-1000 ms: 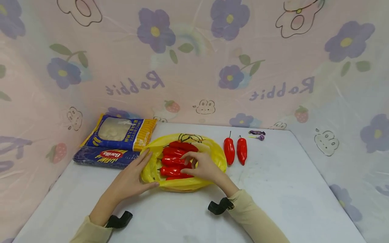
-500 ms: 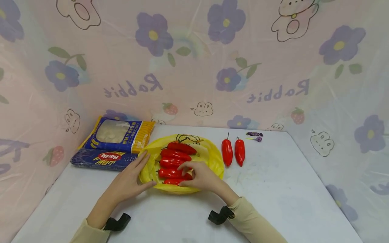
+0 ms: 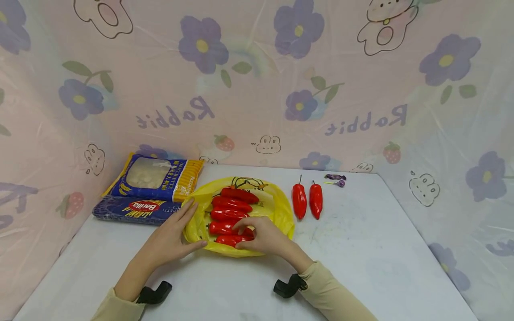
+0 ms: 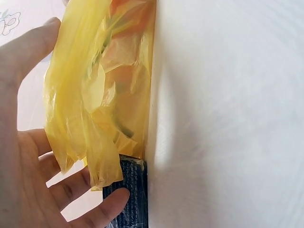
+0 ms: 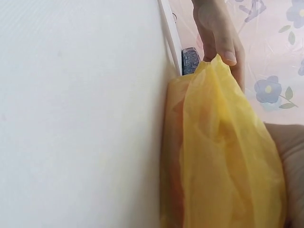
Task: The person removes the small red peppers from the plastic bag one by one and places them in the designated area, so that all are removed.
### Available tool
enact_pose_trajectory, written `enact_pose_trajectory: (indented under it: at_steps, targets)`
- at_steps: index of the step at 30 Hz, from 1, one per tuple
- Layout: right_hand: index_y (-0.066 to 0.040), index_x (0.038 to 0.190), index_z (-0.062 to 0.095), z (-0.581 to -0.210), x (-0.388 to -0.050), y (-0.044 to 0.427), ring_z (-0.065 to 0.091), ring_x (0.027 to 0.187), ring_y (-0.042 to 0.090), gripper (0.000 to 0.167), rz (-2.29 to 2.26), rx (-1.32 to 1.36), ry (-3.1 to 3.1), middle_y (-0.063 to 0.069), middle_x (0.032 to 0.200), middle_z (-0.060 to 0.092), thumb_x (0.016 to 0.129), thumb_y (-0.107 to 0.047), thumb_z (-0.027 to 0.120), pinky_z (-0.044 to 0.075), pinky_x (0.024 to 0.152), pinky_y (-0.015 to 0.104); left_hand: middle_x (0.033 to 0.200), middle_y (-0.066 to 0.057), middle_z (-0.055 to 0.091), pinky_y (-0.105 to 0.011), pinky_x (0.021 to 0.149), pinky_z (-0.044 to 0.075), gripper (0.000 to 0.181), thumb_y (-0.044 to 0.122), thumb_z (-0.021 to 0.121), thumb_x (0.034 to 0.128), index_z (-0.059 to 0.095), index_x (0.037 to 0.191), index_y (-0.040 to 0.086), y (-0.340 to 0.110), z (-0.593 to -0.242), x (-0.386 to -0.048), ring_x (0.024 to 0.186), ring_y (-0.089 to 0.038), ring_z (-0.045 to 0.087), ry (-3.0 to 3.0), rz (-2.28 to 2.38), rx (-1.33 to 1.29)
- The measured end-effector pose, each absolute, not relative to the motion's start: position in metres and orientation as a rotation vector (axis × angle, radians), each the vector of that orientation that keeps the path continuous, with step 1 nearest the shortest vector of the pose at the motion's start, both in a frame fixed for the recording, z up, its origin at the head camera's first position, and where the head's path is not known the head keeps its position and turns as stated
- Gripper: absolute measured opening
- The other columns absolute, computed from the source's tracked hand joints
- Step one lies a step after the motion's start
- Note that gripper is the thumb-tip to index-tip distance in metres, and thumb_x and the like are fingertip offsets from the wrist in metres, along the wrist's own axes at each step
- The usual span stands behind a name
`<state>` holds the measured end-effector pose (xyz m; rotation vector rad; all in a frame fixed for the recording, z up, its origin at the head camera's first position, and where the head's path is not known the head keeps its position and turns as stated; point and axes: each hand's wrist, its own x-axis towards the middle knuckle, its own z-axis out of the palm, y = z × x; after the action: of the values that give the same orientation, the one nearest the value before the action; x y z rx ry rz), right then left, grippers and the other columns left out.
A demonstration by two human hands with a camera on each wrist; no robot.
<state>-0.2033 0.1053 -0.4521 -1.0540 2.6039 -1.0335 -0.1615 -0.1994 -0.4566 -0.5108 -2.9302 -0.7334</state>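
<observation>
Note, nearest, the right hand, curled inside the yellow bag at the right ends of the two nearest red peppers; impossible to tell whether grasping or merely touching. Opposite, the left hand, unclenched, with fingers spread at the bag's left edge and thumb against the plastic. Beyond, in the same bag: three further peppers. Likely faults: rolling of glossy skins under a sideways push; collapse of the thin rim if snagged. Farther, left: spaghetti packet, liable to nudging by the left fingers. Right: two loose peppers, prone to roll if bumped. Farthest: purple sweets, at little apparent risk.
</observation>
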Motion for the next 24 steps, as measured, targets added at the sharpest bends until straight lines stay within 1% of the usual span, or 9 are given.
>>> enact_pose_trajectory:
  at_steps: [6, 10, 15, 24]
  targets:
    - [-0.02, 0.117, 0.079, -0.4491, -0.2035, 0.1086, 0.06, 0.084, 0.012, 0.032, -0.944, -1.007, 2.601, -0.011, 0.092, 0.071, 0.088, -0.029, 0.089, 0.052, 0.07, 0.02, 0.176, -0.014, 0.023, -0.07, 0.118, 0.037, 0.112, 0.074, 0.073, 0.0856, 0.034, 0.166, 0.006, -0.1994, -0.4564, -0.1621, 0.154, -0.049, 0.033, -2.935, -0.717, -0.51]
    - [-0.021, 0.117, 0.08, -0.4479, -0.2036, 0.1098, 0.06, 0.086, 0.011, 0.031, -0.907, -0.976, 2.589, -0.012, 0.096, 0.072, 0.089, -0.031, 0.088, 0.053, 0.072, 0.02, 0.176, -0.014, 0.023, -0.07, 0.118, 0.037, 0.113, 0.075, 0.073, 0.0851, 0.035, 0.166, 0.006, -0.1992, -0.456, -0.1623, 0.154, -0.049, 0.033, -2.936, -0.717, -0.509]
    - [-0.022, 0.115, 0.08, -0.4466, -0.2026, 0.11, 0.06, 0.085, 0.013, 0.028, -0.888, -0.986, 2.584, -0.012, 0.1, 0.073, 0.089, -0.03, 0.088, 0.052, 0.07, 0.019, 0.176, -0.014, 0.024, -0.071, 0.118, 0.037, 0.113, 0.075, 0.073, 0.0848, 0.035, 0.166, 0.005, -0.1993, -0.4564, -0.1622, 0.154, -0.049, 0.033, -2.94, -0.716, -0.508]
    - [-0.021, 0.114, 0.081, -0.4472, -0.2029, 0.11, 0.057, 0.08, 0.015, 0.028, -0.892, -1.022, 2.584, -0.01, 0.093, 0.072, 0.09, -0.031, 0.087, 0.047, 0.066, 0.019, 0.176, -0.012, 0.023, -0.07, 0.117, 0.039, 0.114, 0.077, 0.072, 0.0843, 0.036, 0.165, 0.005, -0.2011, -0.4604, -0.1632, 0.154, -0.048, 0.034, -2.932, -0.696, -0.509]
